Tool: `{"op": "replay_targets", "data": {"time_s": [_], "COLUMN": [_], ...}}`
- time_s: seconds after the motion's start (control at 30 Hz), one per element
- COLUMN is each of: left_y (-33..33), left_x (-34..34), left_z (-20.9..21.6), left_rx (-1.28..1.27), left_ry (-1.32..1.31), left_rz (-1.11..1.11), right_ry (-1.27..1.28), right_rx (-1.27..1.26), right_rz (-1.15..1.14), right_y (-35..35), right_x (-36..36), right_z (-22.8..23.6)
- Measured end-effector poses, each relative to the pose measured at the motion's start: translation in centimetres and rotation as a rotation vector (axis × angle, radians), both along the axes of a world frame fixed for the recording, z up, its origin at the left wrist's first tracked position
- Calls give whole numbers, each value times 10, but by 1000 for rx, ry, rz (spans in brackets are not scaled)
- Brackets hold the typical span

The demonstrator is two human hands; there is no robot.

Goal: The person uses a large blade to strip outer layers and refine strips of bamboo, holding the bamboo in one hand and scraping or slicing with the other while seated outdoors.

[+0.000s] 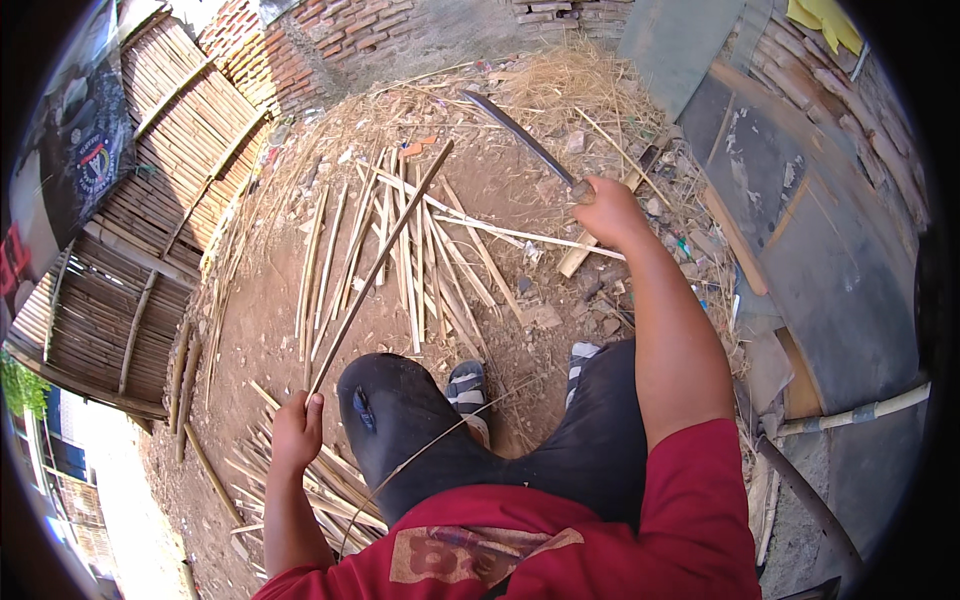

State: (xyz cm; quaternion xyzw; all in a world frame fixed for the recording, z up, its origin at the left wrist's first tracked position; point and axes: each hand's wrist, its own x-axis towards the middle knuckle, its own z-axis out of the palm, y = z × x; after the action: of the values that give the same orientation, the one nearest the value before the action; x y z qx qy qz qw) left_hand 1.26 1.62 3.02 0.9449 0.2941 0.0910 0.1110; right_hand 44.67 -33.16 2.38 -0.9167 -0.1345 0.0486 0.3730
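Note:
My left hand (297, 430) is closed around the lower end of a long, dark bamboo strip (385, 247), which slants up and to the right, away from me. In my right hand (608, 212), fingers wrapped round its handle, is a machete (520, 132) with a long dark blade pointing to the far left. The blade and the strip are apart. Beneath the strip, several pale split bamboo strips (408, 270) lie loosely crossed on the dirt. Another pile of strips (340, 480) lies by my left forearm. A thin sliver (430, 450) crosses my lap.
Woven bamboo panels (185, 150) lean at the left. A brick wall (340, 45) closes the far side, with dry straw and shavings (565, 80) before it. Grey boards (810, 220) stand at the right. My sandalled feet (467, 388) rest on the dirt ground (260, 300).

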Motion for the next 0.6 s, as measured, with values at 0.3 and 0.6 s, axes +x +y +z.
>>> {"op": "replay_targets", "data": {"time_s": [0.3, 0.6], "left_y": [-18, -8], "left_x": [12, -7], "left_z": [-5, -7], "left_rx": [222, 211], "left_ry": [22, -33], "left_rz": [84, 21], "right_ry": [-211, -167], "right_rx": [-93, -150], "right_rz": [553, 454], "right_y": [46, 67], "right_x": [-53, -57], "right_z": [16, 19]}}
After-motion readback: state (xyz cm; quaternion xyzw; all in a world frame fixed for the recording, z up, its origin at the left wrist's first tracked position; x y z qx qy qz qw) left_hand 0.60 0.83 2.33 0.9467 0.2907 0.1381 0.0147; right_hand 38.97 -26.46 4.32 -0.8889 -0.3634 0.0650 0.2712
